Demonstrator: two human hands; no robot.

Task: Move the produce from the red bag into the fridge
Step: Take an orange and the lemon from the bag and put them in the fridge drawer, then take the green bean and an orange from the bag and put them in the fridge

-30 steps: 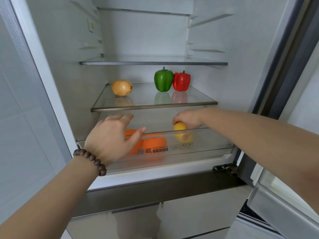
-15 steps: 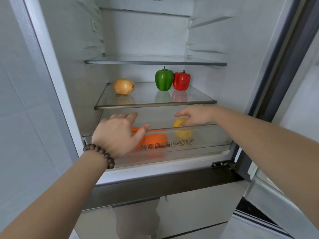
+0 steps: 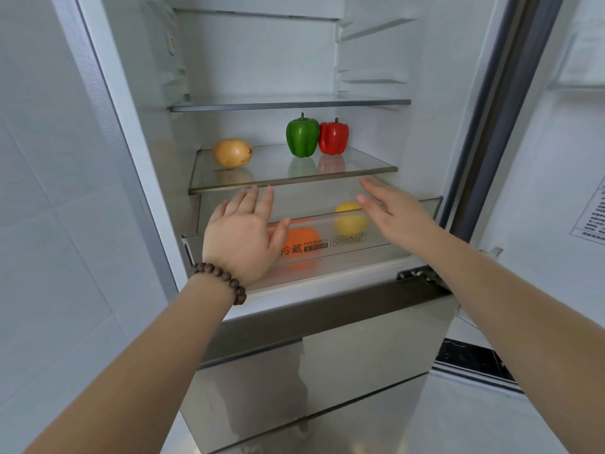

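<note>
The fridge stands open before me. A clear crisper drawer (image 3: 386, 244) is pulled out and holds a yellow lemon (image 3: 348, 221) at the right and orange fruit (image 3: 302, 244) at the left. My left hand (image 3: 244, 237) hovers flat over the drawer's left front, fingers spread, holding nothing. My right hand (image 3: 393, 213) is open above the drawer's right side, just right of the lemon and apart from it. On the glass shelf (image 3: 294, 185) above sit a yellowish-brown pear (image 3: 232, 153), a green pepper (image 3: 302, 136) and a red pepper (image 3: 334, 137). The red bag is out of view.
A higher glass shelf (image 3: 288, 103) is bare. The open fridge door (image 3: 556, 158) stands at the right. Below the drawer is a steel front panel (image 3: 311, 371). A white tiled wall (image 3: 49, 224) fills the left.
My right hand let go of the lemon, which now lies in the drawer, and drew back to the right. Both hands have lifted slightly and opened.
</note>
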